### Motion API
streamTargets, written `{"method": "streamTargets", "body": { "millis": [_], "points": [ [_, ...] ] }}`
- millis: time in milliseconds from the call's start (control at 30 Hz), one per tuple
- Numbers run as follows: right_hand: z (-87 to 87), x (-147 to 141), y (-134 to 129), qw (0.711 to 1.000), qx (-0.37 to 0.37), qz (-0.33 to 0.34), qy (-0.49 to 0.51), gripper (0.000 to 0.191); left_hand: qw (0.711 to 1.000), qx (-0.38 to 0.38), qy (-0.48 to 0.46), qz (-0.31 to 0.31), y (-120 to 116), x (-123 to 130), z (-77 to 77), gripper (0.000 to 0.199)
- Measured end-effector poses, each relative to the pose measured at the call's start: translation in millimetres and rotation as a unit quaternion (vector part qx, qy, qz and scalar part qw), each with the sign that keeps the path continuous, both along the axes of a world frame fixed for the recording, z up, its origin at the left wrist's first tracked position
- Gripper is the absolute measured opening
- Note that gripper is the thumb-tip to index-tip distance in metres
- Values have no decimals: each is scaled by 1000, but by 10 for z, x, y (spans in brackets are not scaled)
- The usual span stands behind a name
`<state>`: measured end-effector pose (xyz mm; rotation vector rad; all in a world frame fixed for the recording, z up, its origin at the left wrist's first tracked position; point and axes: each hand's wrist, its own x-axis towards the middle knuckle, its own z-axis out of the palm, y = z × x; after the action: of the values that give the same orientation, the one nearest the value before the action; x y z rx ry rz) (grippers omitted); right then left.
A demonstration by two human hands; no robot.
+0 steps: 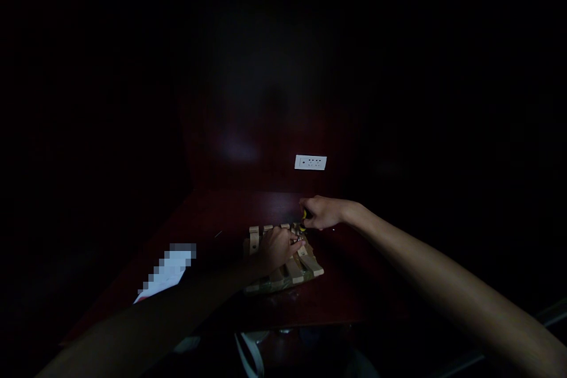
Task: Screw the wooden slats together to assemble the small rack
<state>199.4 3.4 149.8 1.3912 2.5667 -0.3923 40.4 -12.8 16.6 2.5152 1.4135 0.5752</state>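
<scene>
A row of pale wooden strips point(295, 272) lies on the dark red table, with something green and brown under them. My left hand point(275, 248) rests over the middle of the strips, its fingers together near a small shiny piece that is too small to name. Above the far right corner of the strips, my right hand point(315, 212) is closed around a yellow and black tool point(303, 221). The tool's lower end is close to my left fingertips. What kind of tool it is cannot be made out, as my fingers cover most of it.
A white sheet point(166, 273), partly blurred out, lies at the left of the table point(230, 207). A thin small item point(218, 234) lies between it and the strips. A white socket plate point(310, 162) is on the wall behind. A pale strap point(250, 354) shows below the front edge.
</scene>
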Motion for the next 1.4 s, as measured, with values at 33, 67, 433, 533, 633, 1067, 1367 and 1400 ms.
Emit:
{"method": "streamTargets", "body": {
  "millis": [33,67,433,533,633,1067,1367,1400],
  "points": [
    [-1,3,3,1000,1,-1,-1,34,1000,0,-1,-3,1,0,-1,48],
    [-3,7,5,1000,2,-1,-1,34,1000,-2,-3,-4,4,0,-3,49],
    [-17,44,3,999,32,11,26,24,999,23,24,14,7,5,-18,38],
    [-17,39,16,999,23,14,25,23,999,23,33,16,-10,9,5,38],
    [-8,20,14,1000,25,0,18,24,999,11,42,26,-17,23,16,38],
    [19,-71,40,995,91,31,-34,35,999,4,35,27,-43,31,61,37],
    [75,-61,-11,996,77,41,-13,24,999,4,51,18,-28,28,40,35],
    [63,-70,-5,996,82,36,-29,24,998,4,53,16,-25,30,38,36]
  ]
}}
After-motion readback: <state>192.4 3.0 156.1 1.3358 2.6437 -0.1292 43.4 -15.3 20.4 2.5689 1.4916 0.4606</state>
